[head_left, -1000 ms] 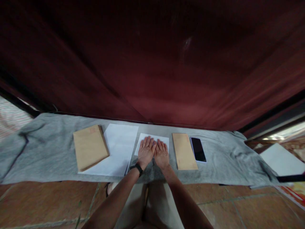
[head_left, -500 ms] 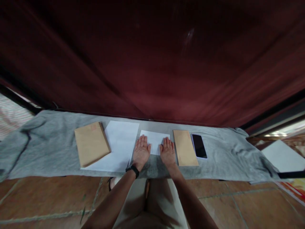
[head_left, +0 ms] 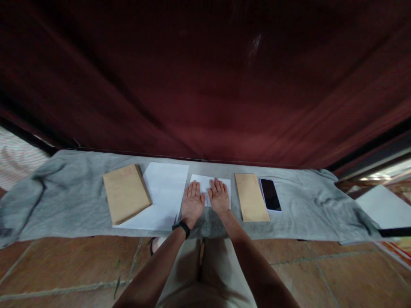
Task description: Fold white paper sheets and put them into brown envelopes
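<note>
A small white sheet of paper (head_left: pixel 205 183), possibly folded, lies flat on the grey cloth directly in front of me. My left hand (head_left: pixel 192 205) rests palm down over its left edge, fingers stretched out and pointing away from me. On the paper's right half lies my right hand (head_left: pixel 219 197), also flat with the fingers extended, angled inward. To the left are large white sheets (head_left: pixel 165 184), partly covered by a stack of brown envelopes (head_left: pixel 126 194). Just right of my right hand sits a brown envelope (head_left: pixel 251 197).
A phone (head_left: pixel 270 194) with a dark screen lies beside the single envelope. The grey cloth (head_left: pixel 308 205) covers a narrow long surface against a dark red hanging sheet (head_left: pixel 205 107). At the far right a white panel (head_left: pixel 385 207) sticks out. Tiled floor (head_left: pixel 73 261) shows below.
My right hand has slid left from the paper's right edge onto its middle, closer to my left hand. The left hand stays at the left edge. The view has shifted slightly.
</note>
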